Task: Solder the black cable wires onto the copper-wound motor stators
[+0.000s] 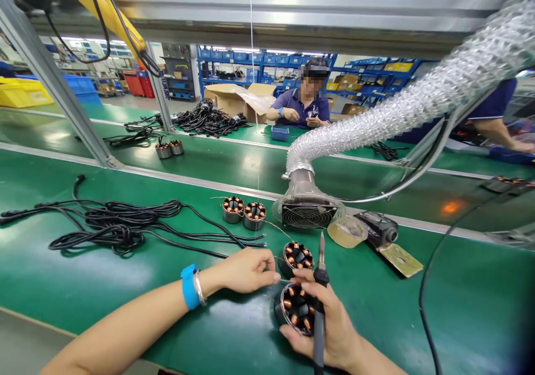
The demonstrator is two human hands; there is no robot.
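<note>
My left hand (253, 270) is closed in a pinch at the end of a thin wire (285, 281) that runs to the nearest motor stator. My right hand (330, 319) grips that motor stator (295, 309), a dark round part with copper coils, tilted on the bench. The same hand also holds a soldering iron (320, 302), its tip pointing up and away. Just behind, a second motor stator (298, 257) stands close to my right fingertips. Two more motor stators (243, 212) sit farther back, with thin wires sticking out.
Black cables (121, 219) lie coiled at left on the green bench (188, 330). A fume extractor fan (309, 213) hangs on a silver duct (376, 113). Right of it are a round amber piece (346, 231) and a yellowish plate (401, 259). A co-worker (303, 102) sits opposite.
</note>
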